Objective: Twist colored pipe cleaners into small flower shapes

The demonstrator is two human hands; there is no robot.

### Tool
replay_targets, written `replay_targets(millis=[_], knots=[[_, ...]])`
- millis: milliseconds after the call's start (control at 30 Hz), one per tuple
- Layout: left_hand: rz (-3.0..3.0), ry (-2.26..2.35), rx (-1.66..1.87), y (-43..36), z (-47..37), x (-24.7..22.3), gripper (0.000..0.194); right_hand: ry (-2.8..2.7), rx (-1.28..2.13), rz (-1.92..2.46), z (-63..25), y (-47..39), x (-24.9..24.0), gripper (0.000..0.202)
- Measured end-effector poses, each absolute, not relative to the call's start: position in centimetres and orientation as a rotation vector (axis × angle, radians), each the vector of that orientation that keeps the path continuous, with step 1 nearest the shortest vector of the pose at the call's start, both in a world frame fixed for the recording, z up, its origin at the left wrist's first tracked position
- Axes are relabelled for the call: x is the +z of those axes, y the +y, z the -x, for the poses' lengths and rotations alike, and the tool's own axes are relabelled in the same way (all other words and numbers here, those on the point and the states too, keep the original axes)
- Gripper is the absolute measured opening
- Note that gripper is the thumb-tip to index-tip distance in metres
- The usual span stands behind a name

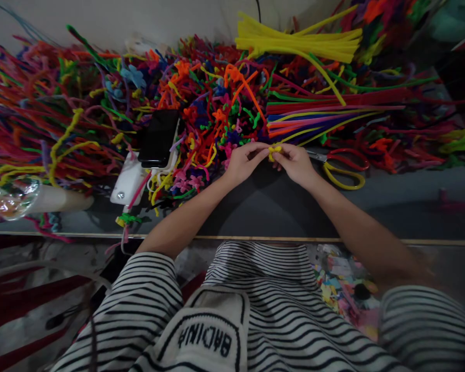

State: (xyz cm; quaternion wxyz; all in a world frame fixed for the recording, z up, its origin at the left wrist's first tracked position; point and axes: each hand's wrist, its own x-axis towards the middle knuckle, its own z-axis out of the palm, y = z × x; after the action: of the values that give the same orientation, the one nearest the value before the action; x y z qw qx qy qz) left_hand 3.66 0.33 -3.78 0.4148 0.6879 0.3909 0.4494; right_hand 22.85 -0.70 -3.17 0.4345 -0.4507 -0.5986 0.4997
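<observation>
Over the worktop (251, 217), my left hand (241, 164) and right hand (299, 165) pinch a yellow pipe-cleaner twist (275, 149) that uneven tugging could unravel.

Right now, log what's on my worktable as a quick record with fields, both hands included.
Left hand: fingers pinching a small fuzzy yellow piece
Right hand: fingers on the same piece, opposite side
Scissors: on the tabletop, right of the right hand, one red and one yellow handle loop
Yellow bundle: long fuzzy stems, atop the colorful pile
Phone: left of the hands, screen dark
Cup: lying on its side, far left, clear domed lid
</observation>
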Motion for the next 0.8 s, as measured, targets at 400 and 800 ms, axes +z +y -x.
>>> replay_targets(millis=[400,800], knots=[[-1.634,0.932,0.987,1.5,-3.2,-3.5,0.054,-1.484,1.299,1.128,-22.9,-0.8,-2.5,0.059],[-1.668,0.978,0.908,0.9,-3.3,-3.2,0.055,-1.718,1.147,1.209,-23.2,-1.2,-2.4,0.043]])
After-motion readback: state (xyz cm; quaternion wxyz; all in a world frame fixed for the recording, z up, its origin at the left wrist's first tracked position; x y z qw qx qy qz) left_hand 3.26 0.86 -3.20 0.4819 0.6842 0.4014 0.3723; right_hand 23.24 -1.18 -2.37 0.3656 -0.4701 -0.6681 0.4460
